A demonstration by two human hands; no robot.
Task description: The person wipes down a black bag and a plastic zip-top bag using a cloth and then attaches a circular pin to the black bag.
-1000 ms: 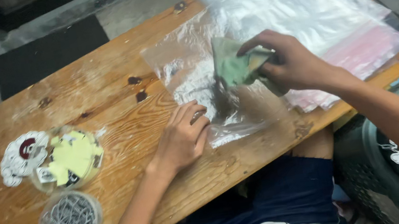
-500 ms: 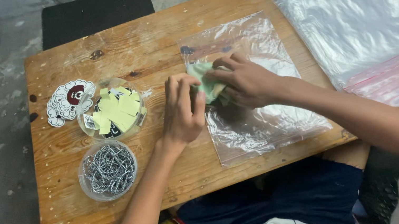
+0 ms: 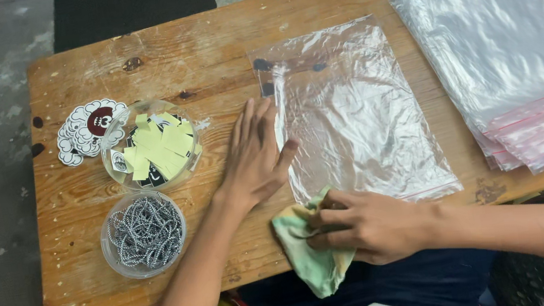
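I see a clear plastic bag [image 3: 353,111] lying flat on the wooden table [image 3: 197,48], a little right of its middle, with its pink-striped end toward the near edge. My left hand [image 3: 254,156] rests open on the wood, fingers spread flat, its fingertips touching the bag's left edge and its palm holding nothing. My right hand [image 3: 363,222] is closed around a crumpled green-and-yellow cloth [image 3: 310,252] at the near edge of the table, just below the bag's lower left corner; part of the cloth hangs off over my lap. Left of the left hand stands a round clear tub of yellow paper tags [image 3: 155,149], with a white-and-red sticker sheet [image 3: 82,128] just behind it, and nearer to me a second tub of metal ball chains [image 3: 145,231]. A stack of clear bags [image 3: 507,28] fills the table's right end.
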